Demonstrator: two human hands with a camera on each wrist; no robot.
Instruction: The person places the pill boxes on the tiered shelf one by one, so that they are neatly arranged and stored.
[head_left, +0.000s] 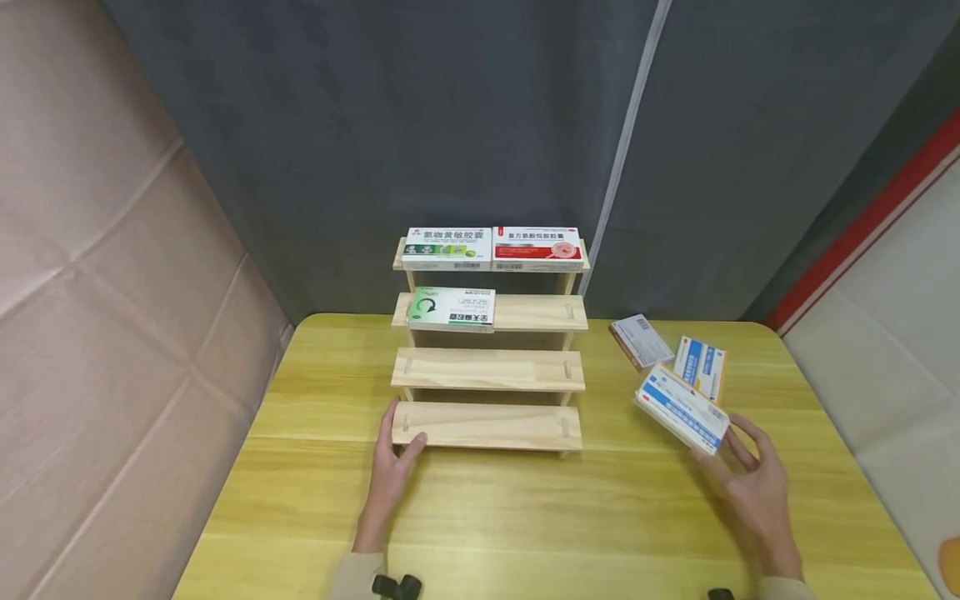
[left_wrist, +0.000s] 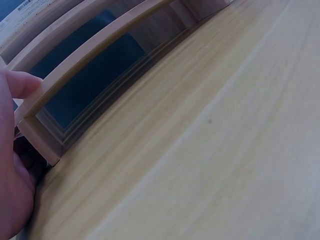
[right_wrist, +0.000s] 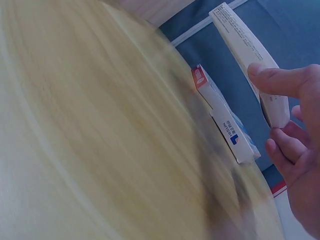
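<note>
At the left end of a stepped wooden rack (head_left: 487,423), my left hand (head_left: 390,475) grips the lowest tier, its thumb over the front edge. The left wrist view shows this thumb against the rack's wooden slat (left_wrist: 85,57). My right hand (head_left: 757,492) pinches one end of a blue-and-white medicine box (head_left: 682,408), tilted and raised above the table. In the right wrist view the thumb lies on one side of that box (right_wrist: 242,42) and fingers are on the other. Beneath and behind it lies another blue-and-white medicine box (head_left: 701,367).
A white-and-green box (head_left: 447,248) and a red-and-white box (head_left: 536,248) fill the top tier. A green-and-white box (head_left: 452,308) lies left on the second tier. A white box with a brownish side (head_left: 642,340) rests right of the rack on the wooden table (head_left: 315,467).
</note>
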